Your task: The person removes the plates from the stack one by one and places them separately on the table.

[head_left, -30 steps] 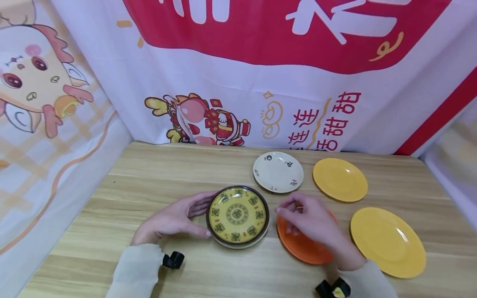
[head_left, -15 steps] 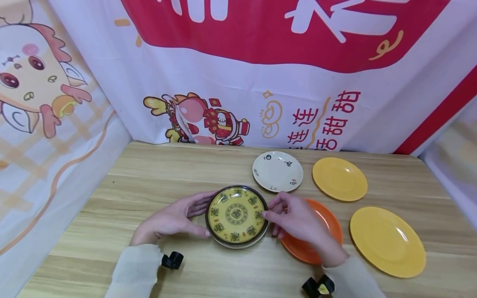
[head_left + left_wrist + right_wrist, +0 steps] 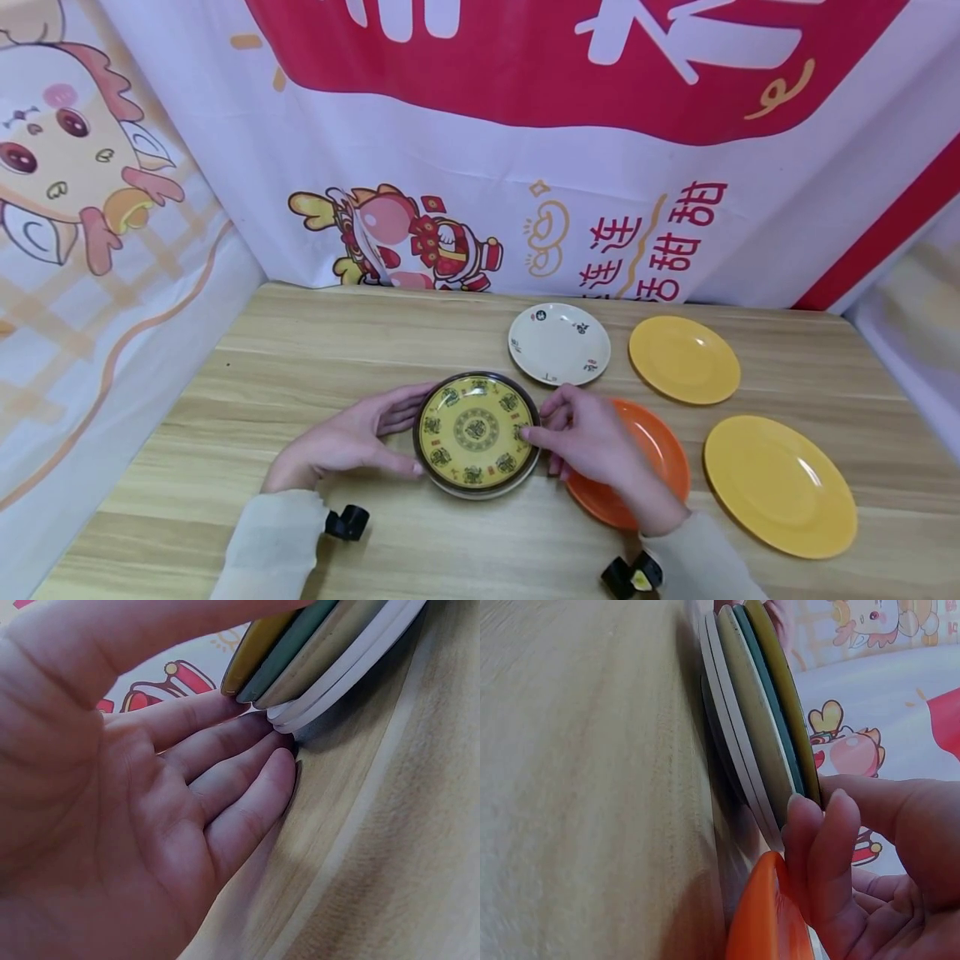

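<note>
Plate stack: center of frame, between both hands. Left hand: fingers extended, thumb apart, fingertips against stack's left edge. Right hand: thumb and fingers pinching right rim, beside orange plate.

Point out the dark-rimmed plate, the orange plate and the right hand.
Dark-rimmed plate (image 3: 476,429), head view: centre of its patterned face.
Orange plate (image 3: 662,448), head view: right side of its face.
Right hand (image 3: 591,433), head view: back of the hand.
</note>
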Demonstrator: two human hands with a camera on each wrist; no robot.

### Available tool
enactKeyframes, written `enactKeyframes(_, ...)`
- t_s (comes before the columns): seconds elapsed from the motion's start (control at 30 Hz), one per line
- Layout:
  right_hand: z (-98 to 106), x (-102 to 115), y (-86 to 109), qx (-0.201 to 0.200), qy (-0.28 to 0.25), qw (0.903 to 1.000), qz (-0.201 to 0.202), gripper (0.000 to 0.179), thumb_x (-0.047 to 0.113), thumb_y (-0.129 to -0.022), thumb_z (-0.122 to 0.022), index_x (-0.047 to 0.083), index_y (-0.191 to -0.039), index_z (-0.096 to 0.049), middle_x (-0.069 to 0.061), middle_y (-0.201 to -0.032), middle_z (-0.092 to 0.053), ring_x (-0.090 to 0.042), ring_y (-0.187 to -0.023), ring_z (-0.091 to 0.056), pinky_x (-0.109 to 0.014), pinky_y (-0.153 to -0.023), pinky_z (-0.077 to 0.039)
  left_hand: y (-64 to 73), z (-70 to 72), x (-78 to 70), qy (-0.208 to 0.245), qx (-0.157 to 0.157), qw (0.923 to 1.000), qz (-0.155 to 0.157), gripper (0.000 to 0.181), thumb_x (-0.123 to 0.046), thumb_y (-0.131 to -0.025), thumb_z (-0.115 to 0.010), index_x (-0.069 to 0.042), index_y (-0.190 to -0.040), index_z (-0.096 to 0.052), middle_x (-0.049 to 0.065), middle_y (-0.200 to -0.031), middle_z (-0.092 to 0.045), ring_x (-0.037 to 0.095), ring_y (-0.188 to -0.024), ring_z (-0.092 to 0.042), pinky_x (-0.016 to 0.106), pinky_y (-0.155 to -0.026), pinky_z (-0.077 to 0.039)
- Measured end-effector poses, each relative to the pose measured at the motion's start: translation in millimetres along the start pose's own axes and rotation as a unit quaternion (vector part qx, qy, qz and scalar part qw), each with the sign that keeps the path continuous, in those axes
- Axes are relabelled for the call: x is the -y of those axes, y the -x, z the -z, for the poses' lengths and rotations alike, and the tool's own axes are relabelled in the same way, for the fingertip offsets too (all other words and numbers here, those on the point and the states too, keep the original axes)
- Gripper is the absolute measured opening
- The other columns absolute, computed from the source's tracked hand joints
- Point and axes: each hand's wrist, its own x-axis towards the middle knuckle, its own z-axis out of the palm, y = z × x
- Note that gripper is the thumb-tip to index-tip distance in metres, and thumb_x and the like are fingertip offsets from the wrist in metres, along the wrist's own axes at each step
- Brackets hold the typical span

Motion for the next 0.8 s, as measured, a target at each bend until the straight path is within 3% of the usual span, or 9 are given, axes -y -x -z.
enactKeyframes(0.8, -0.9, -2.2, -0.8, -0.006, -0.010, 0.9999, -0.001, 0.025, 0.014, -0.095, -0.081, 0.006, -0.113, -0.066, -0.008, -0.086, -0.073, -0.022, -0.058, -0.068, -0.035, -0.050, -0.062, 1.1, -0.3, -1.3, 0.023, 0.004, 0.9997, 0.012, 0.106, -0.011, -0.082, -0.091, -0.012, -0.170, -0.031, 0.014, -0.176, -0.034, 0.040, -0.163, -0.031, 0.059, -0.135, -0.021)
